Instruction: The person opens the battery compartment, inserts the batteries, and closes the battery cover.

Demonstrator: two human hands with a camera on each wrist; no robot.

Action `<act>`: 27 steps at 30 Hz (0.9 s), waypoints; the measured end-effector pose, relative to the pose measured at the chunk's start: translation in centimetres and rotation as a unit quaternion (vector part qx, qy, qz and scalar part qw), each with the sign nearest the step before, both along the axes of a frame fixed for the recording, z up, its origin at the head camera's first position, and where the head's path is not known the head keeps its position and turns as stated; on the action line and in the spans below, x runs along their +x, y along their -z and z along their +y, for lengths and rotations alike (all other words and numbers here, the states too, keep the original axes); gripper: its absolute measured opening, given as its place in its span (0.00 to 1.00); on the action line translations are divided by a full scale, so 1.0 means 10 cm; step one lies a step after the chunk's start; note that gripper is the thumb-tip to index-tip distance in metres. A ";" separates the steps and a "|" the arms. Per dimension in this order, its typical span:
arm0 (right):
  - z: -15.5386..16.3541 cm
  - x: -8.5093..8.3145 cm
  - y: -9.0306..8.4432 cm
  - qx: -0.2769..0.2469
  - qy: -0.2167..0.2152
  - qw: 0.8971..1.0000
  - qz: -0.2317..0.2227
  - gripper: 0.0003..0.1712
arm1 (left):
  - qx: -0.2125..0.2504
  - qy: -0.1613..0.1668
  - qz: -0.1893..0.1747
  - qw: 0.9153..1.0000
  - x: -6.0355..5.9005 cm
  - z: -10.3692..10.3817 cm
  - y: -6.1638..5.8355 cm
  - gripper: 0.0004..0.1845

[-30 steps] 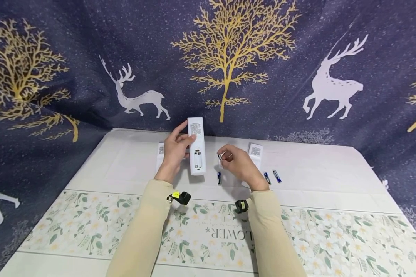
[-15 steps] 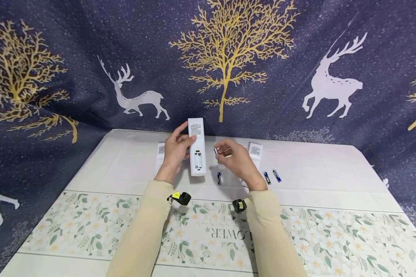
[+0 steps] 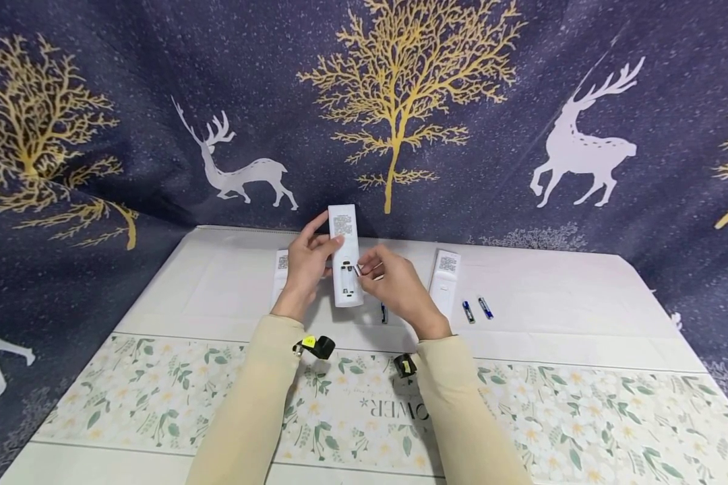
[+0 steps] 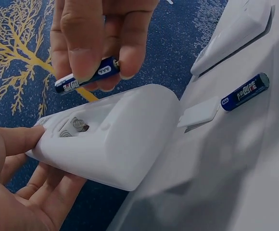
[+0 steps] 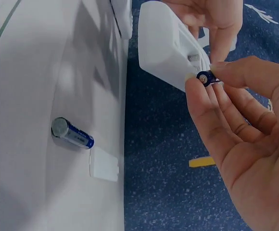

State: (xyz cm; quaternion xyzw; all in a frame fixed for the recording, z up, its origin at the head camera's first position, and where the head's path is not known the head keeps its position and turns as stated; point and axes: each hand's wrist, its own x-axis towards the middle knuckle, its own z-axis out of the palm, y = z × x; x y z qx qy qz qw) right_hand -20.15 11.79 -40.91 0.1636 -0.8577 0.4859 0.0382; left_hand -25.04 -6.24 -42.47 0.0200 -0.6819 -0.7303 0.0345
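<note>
A white remote control [image 3: 343, 225] is tilted up above the table, its back facing me. My left hand [image 3: 305, 269] grips it, thumb on the back and fingers beneath. Its battery compartment [image 4: 77, 126] lies uncovered, with springs showing and no battery inside. Between thumb and fingers, my right hand [image 3: 394, 279] pinches a blue AAA battery [image 4: 106, 70], just above the compartment in the left wrist view and apart from it. On the table below are another AAA battery [image 4: 245, 92] and a small white battery cover [image 5: 104, 165], close together.
A second white remote [image 3: 445, 276] lies right of my right hand, with two AAA batteries [image 3: 476, 308] beside it. Partly hidden behind my left hand is a third remote [image 3: 281, 261]. A dark blue patterned cloth [image 3: 437, 168] hangs behind the table.
My right hand has moved left with the battery, from beside the remote to its compartment. More of the right-hand remote shows now. My left hand and its remote have stayed nearly still.
</note>
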 end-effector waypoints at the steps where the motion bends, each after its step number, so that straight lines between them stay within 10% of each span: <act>1: -0.01 0.00 0.00 0.002 0.000 1.000 -0.002 0.15 | 0.001 0.000 0.000 1.000 0.00 0.00 0.00 0.32; 27: -0.20 0.06 0.04 0.090 0.026 0.995 0.035 0.07 | 0.008 -0.025 0.007 1.000 -0.01 -0.02 0.01 0.32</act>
